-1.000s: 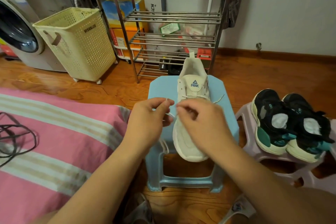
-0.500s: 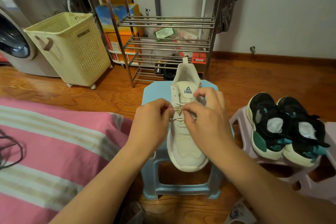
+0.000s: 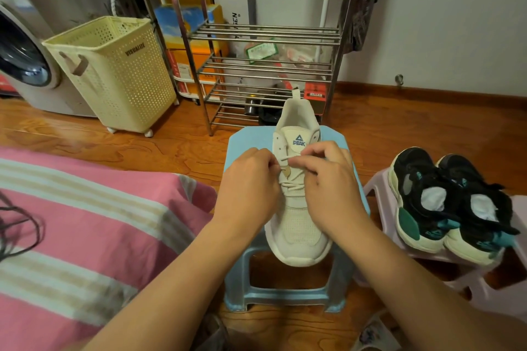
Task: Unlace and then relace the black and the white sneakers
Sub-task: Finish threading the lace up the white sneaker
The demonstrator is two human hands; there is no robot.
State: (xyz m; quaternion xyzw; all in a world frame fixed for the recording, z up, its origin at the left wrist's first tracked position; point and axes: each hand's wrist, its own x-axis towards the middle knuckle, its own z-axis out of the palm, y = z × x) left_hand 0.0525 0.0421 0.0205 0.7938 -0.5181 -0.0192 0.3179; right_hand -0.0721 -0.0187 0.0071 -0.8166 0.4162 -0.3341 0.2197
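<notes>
Since the white Peak sneaker [image 3: 299,208] sits toe-toward-me on the blue stool [image 3: 288,293], both hands pinch its lace [image 3: 288,157] near the upper eyelets: left hand [image 3: 248,188], right hand [image 3: 328,182]. Lace looks soft and floppy, so I'd grip the stiff tips. Black sneakers [image 3: 453,205] wait on the pink stool [image 3: 376,188].

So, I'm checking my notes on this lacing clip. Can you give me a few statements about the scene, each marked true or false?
1. The white sneaker sits on a blue stool. True.
2. Both hands, left and right, work at its laces. True.
3. The black sneakers lie on the floor. False: they rest on a pale purple stool.
4. The laundry basket is to the right of the metal rack. False: it is to the left.
</notes>
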